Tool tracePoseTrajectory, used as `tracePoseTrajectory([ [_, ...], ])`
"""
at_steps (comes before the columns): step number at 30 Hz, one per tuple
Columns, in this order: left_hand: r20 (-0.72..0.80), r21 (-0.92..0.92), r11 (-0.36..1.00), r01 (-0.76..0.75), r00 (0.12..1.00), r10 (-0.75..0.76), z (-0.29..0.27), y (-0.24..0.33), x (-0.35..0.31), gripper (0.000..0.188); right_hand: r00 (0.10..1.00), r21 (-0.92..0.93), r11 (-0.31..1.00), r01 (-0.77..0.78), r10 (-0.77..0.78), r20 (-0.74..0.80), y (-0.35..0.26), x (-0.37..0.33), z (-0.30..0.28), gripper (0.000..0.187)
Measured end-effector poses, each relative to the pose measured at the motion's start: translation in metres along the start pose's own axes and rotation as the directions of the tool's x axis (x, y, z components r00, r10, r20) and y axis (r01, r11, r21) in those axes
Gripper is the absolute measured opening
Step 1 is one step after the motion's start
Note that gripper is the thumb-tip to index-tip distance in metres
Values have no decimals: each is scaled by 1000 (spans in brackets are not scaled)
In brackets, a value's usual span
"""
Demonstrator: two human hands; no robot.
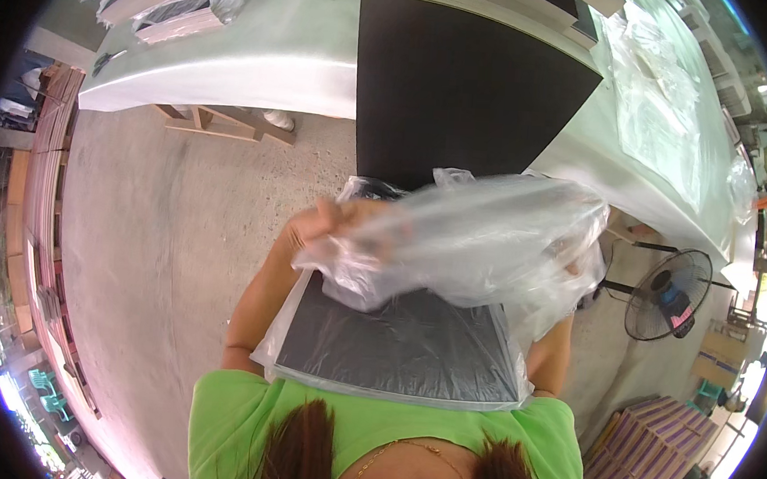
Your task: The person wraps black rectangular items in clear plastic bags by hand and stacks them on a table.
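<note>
A dark flat panel (395, 341) leans against my green shirt, inside a clear plastic bag (506, 238). The bag's loose upper end billows in front of me, stretched between my hands and smeared by motion. My left hand (318, 224) is curled at the left end of the film, closed on it, its fingertips blurred. At the other end my right hand (569, 253) shows only dimly through the film; it seems to grip the bag, though its fingers are mostly veiled.
Large black panels (463, 86) lie stacked on the pale-covered table (262, 78), overhanging its near edge. Plastic-wrapped pieces (174, 7) sit at the far left; loose clear film (659, 116) spreads at the right. A fan (670, 295) stands right of me, near a striped stack (647, 449).
</note>
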State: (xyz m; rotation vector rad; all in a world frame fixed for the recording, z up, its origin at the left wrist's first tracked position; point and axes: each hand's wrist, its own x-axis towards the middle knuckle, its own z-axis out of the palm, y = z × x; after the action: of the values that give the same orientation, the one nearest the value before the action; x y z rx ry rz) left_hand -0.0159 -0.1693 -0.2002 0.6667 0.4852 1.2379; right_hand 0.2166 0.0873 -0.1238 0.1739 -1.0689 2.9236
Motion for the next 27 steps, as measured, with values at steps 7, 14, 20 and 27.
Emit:
tracePoseTrajectory([
  [7,-582,-329,705,-628,723,372,-3,18,-17,76,979,-75,979,-187,192,66,26,-3,-2,34],
  [14,478,-121,964,-237,837,266,-7,5,26,87,1000,17,1000,-9,8,29,10,-6,0,37],
  [20,-120,-21,977,212,970,-213,9,14,11,84,968,56,980,192,-180,-173,12,6,-7,39],
  [27,-446,-69,977,-201,883,150,-24,-8,-3,54,988,70,993,91,-81,-130,28,7,-4,43],
])
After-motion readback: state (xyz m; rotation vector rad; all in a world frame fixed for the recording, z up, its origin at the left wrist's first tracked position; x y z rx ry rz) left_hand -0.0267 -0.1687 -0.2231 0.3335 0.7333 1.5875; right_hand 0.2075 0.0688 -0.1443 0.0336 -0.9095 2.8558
